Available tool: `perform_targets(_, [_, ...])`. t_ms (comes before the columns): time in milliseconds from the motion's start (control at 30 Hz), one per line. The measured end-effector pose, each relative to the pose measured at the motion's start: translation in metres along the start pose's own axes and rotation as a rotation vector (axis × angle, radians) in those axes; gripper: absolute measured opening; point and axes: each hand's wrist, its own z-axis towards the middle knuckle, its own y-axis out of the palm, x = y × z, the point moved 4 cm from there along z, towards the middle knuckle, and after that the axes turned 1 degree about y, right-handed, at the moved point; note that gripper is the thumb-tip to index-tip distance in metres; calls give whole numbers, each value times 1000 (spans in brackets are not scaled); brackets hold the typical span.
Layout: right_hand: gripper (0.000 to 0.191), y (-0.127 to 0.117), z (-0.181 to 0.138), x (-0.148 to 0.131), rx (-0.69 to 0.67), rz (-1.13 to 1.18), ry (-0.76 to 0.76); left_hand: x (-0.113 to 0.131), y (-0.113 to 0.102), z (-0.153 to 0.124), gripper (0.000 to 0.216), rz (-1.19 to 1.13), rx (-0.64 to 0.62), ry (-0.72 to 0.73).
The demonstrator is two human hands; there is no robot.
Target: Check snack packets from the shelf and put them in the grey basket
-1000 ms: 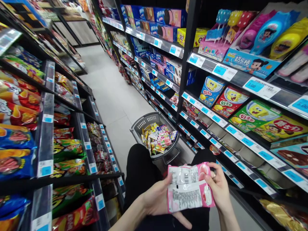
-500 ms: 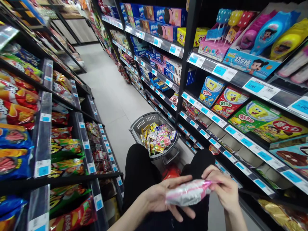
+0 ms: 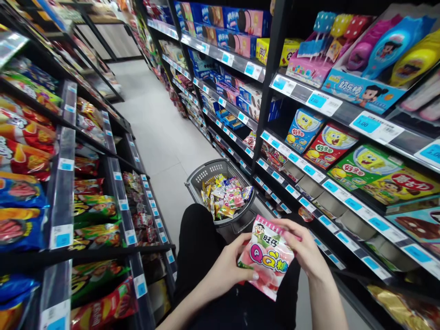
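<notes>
A pink and white bag of gummy candy [image 3: 266,261] with "QQ" on its front faces up above my lap. My left hand [image 3: 232,263] grips its left side, thumb on the front and the other fingers behind. At the upper right corner, my right hand [image 3: 297,243] pinches the bag's edge. Just beyond my knees, a grey shopping basket [image 3: 199,176] stands on the floor, holding several small candy packets [image 3: 227,197] in yellow, pink and white.
On the right, shelves hold cereal boxes [image 3: 330,146], cookie boxes [image 3: 237,20] and a lollipop display [image 3: 309,68]. Slanted racks of snack bags [image 3: 25,160] line the left. A pale floor aisle [image 3: 147,114] runs ahead between them.
The bag has turned from edge-on to showing its printed front, and sits slightly higher. My left hand has closed from spread fingers onto its side.
</notes>
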Motion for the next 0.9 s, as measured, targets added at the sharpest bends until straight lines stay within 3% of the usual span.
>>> perform_targets(100, [26, 1, 2, 4, 82, -84, 70, -1, -5, -1, 70, 33, 11, 6])
perform_targets(267, [22, 1, 0, 13, 264, 20, 54, -20, -2, -2, 45, -93, -215, -226])
perform_targets(533, [25, -9, 2, 15, 465, -153, -33, -9, 6, -2, 26, -42, -144, -196])
perform_targets(667, [25, -10, 3, 14, 478, -141, -54, -2, 8, -3, 20, -22, -129, -149])
perform_targets(767, [25, -7, 1, 14, 459, -41, -58, -4, 7, -5, 26, -89, -204, -142])
perform_targets(900, [22, -2, -8, 2, 439, -26, -283, -8, 11, -11, 63, -483, -514, -245])
